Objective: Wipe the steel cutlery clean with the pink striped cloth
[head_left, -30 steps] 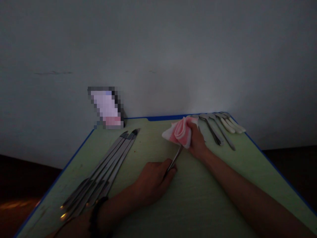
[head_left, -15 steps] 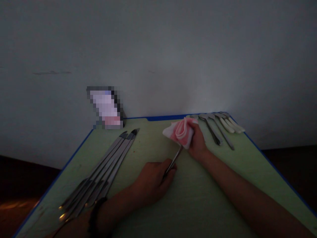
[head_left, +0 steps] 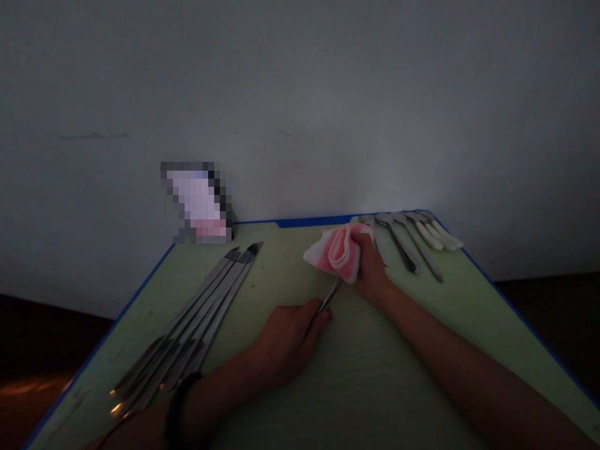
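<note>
Watching from my end, I am seeing the pink-and-white cloth (head_left: 334, 253) creeping slightly left and down near the centre, and a little less of the slim metal utensil (head_left: 330, 296) is showing below it. I am judging that the cloth is now sitting slightly nearer the left hand (head_left: 284, 344), with contact continuing along the shaft. The hands are staying apart: the left is gripping the utensil's near end, while the right hand (head_left: 374, 272) is bunching the cloth around its far end. That far end is hiding inside the folds, so I am not telling its shape.

Against the earlier frame, the whole view is drifting a touch, with the blurred-out device (head_left: 197, 200) showing slightly farther left. The long metal cutlery (head_left: 218, 303) is lying at lower left; the spoons (head_left: 397, 240) and white-handled utensils (head_left: 428, 236) are keeping their spread at the table's (head_left: 375, 387) far right.
</note>
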`<state>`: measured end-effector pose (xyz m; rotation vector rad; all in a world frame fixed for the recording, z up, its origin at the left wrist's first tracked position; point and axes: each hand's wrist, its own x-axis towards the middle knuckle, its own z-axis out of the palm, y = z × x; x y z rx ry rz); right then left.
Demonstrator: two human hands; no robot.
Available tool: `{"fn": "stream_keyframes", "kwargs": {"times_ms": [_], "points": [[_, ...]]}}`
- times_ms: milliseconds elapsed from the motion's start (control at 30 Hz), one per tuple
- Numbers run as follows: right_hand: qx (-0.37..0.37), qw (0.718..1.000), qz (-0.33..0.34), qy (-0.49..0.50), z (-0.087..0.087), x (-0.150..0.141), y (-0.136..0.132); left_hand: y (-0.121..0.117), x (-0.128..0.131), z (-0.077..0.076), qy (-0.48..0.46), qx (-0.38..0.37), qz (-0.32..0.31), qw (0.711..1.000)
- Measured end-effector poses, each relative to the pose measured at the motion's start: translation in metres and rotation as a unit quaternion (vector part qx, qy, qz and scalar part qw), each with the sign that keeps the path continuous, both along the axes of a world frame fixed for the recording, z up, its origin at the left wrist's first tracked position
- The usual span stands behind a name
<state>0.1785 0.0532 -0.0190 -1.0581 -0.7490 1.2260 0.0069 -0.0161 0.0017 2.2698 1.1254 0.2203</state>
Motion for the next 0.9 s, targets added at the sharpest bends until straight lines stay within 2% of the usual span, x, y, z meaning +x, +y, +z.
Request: {"fn": "stream_keyframes", "kwargs": {"times_ms": [67, 133, 300, 367, 467, 567, 633, 767, 833, 900], "points": [[0.009, 0.996, -0.002, -0.088, 0.002, -0.003, -0.006, 0.002, 0.0, 0.0, 0.004, -0.01, 0.015, 1.0], [0.026, 0.991, 0.011, -0.131, 0.004, -0.006, -0.01, 0.003, 0.0, -0.001, 0.004, -0.016, 0.026, 1.0], [0.038, 0.989, 0.033, -0.142, 0.002, -0.008, -0.011, 0.005, 0.001, 0.0, -0.02, -0.027, 0.04, 0.999], [0.02, 0.993, 0.017, -0.119, -0.001, -0.006, -0.007, 0.006, 0.001, 0.0, -0.028, -0.039, 0.04, 0.998], [0.001, 1.0, -0.024, -0.004, -0.006, -0.005, 0.002, 0.006, -0.001, 0.002, -0.058, -0.066, 0.026, 0.996], [0.015, 0.989, -0.072, 0.127, -0.006, -0.002, 0.011, 0.006, -0.004, 0.005, -0.101, -0.104, 0.012, 0.989], [0.035, 0.981, -0.07, 0.176, -0.004, 0.001, 0.015, 0.005, -0.005, 0.006, -0.119, -0.136, 0.007, 0.983], [0.042, 0.982, -0.05, 0.176, -0.006, 0.005, 0.016, 0.006, -0.007, 0.006, -0.15, -0.199, 0.019, 0.968], [0.028, 0.99, -0.048, 0.128, -0.01, 0.004, 0.015, 0.006, -0.007, 0.004, -0.165, -0.213, 0.033, 0.962], [0.015, 0.997, -0.017, 0.071, -0.012, 0.002, 0.013, 0.007, -0.006, 0.001, -0.181, -0.215, 0.048, 0.959]]}}
